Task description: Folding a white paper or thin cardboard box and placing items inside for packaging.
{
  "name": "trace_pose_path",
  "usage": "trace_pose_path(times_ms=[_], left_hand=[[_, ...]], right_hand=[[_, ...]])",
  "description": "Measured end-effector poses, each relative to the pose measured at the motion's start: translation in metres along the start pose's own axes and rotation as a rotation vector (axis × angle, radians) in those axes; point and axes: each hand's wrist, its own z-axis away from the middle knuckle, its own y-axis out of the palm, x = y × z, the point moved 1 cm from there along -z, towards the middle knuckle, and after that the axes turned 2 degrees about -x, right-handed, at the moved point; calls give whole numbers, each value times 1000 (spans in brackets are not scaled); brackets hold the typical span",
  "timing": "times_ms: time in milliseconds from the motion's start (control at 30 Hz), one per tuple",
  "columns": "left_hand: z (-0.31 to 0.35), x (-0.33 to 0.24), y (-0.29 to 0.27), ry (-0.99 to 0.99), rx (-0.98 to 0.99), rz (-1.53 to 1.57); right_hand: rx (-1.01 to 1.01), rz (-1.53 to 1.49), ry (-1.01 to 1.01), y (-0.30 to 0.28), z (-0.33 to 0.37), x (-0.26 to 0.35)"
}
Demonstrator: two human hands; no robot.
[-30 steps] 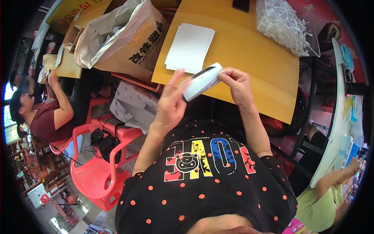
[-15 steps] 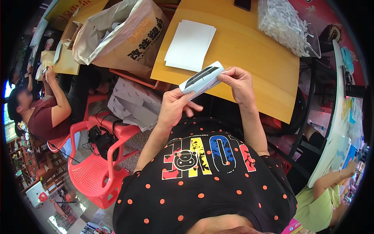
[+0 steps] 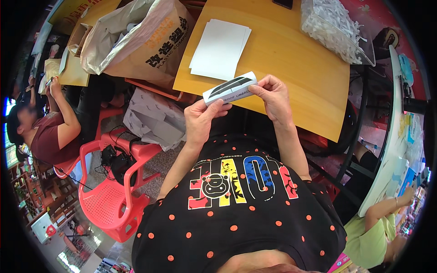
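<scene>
Between my two hands, above the near edge of the table, is a narrow piece of folded white printed card (image 3: pixel 231 89). A long dark shape is printed on its upper face, and lettering runs along the side facing me. My left hand (image 3: pixel 199 119) pinches its left end, thumb along the near side. The right end is gripped by my right hand (image 3: pixel 274 99), between thumb and fingers. Whether the card is hollow or flattened I cannot tell. Just beyond it, a stack of white sheets (image 3: pixel 220 49) lies on the yellow table (image 3: pixel 277 54).
A clear bin of white paper strips (image 3: pixel 334 34) stands at the far right, and a dark phone (image 3: pixel 283 3) at the far edge. Left are a large woven sack (image 3: pixel 136 54), a crumpled white bag (image 3: pixel 154 120) and a red chair (image 3: pixel 107 200). People (image 3: pixel 52 136) sit on both sides.
The card has turned closer to level and shifted slightly left and down. My left fingers, partly spread before, are now curled in against its end.
</scene>
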Motion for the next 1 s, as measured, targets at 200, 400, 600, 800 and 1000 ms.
trace_pose_path(times_ms=[200,400,600,800,1000], left_hand=[[0,4,0,17,-25,11],[0,6,-1,61,-43,40],[0,5,-2,41,-40,52],[-4,8,-3,-94,4,221],[-7,16,-7,-156,79,316]], right_hand=[[-13,-26,40,10,3,8],[58,-48,21,3,2,-2],[63,-48,32,5,2,-4],[46,-33,22,0,3,-5],[48,-44,16,-2,3,-5]])
